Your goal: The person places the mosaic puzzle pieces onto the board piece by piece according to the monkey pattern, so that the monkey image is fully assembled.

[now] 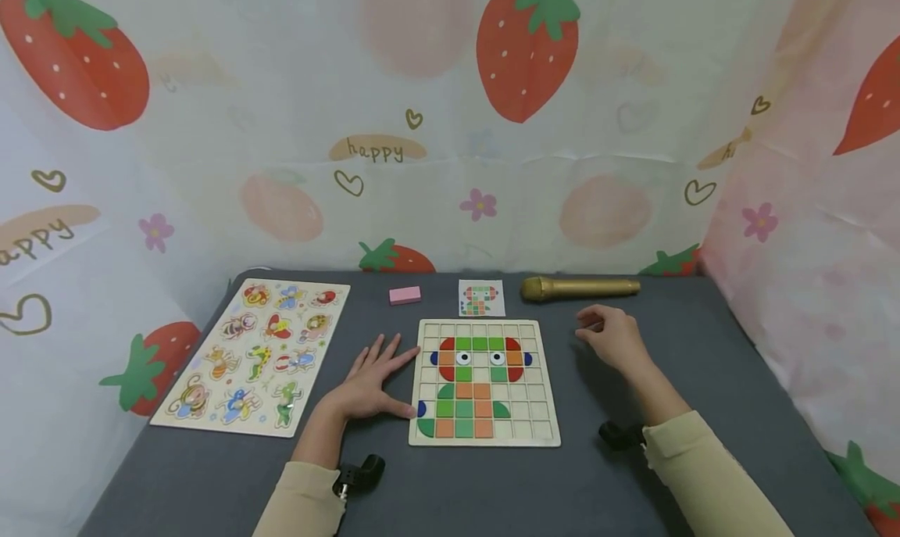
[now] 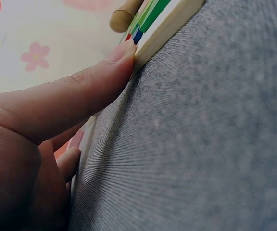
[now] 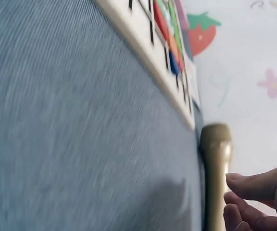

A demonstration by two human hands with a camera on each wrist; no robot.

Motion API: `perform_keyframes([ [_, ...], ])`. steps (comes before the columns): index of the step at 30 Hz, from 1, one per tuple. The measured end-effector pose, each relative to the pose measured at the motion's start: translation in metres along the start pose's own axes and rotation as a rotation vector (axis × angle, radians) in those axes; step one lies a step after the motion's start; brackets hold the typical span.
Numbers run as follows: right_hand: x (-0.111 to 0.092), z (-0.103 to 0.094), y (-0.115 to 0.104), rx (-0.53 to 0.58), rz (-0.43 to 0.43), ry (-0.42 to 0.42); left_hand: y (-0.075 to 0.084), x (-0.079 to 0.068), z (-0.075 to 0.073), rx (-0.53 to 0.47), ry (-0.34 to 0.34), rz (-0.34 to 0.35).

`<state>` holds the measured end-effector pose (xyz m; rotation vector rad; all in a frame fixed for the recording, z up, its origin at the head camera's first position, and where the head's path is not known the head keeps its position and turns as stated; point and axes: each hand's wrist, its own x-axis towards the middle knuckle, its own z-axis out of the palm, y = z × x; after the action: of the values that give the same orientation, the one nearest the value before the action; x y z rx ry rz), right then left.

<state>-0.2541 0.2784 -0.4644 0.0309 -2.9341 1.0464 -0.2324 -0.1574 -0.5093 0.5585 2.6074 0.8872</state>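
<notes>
A pale wooden grid board point(image 1: 543, 388) lies on the dark cloth, with red, green, orange and blue tiles and two eye tiles forming a figure. My left hand point(image 1: 366, 387) rests at its left side with fingers spread. The thumb point(image 2: 114, 62) touches the board's edge beside a blue half-round tile, and the index fingertip reaches the upper left edge. My right hand point(image 1: 613, 338) hovers over the cloth right of the board, fingers loosely bent and holding nothing. Just beyond it lies a gold microphone point(image 1: 587, 288), partly overlapped by the fingers in the right wrist view.
A small picture card point(image 1: 463, 309) sits behind the board, showing a similar tiled figure. Left of it is a pink block point(image 1: 405, 295). A wooden puzzle board with animal and insect pieces point(image 1: 319, 349) lies at the left. Strawberry-printed fabric point(image 1: 450, 154) hangs along the table's back and sides.
</notes>
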Motion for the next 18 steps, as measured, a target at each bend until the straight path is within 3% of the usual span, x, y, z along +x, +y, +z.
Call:
perform_keyframes([
  [11, 0.006, -0.012, 0.037, -0.110, 0.073, -0.069, -0.003, 0.000, 0.000, -0.007, -0.001, 0.004],
  [18, 0.003, -0.013, 0.035, -0.166, 0.089, -0.085, -0.003, 0.000, 0.000, -0.004, 0.000, 0.000],
])
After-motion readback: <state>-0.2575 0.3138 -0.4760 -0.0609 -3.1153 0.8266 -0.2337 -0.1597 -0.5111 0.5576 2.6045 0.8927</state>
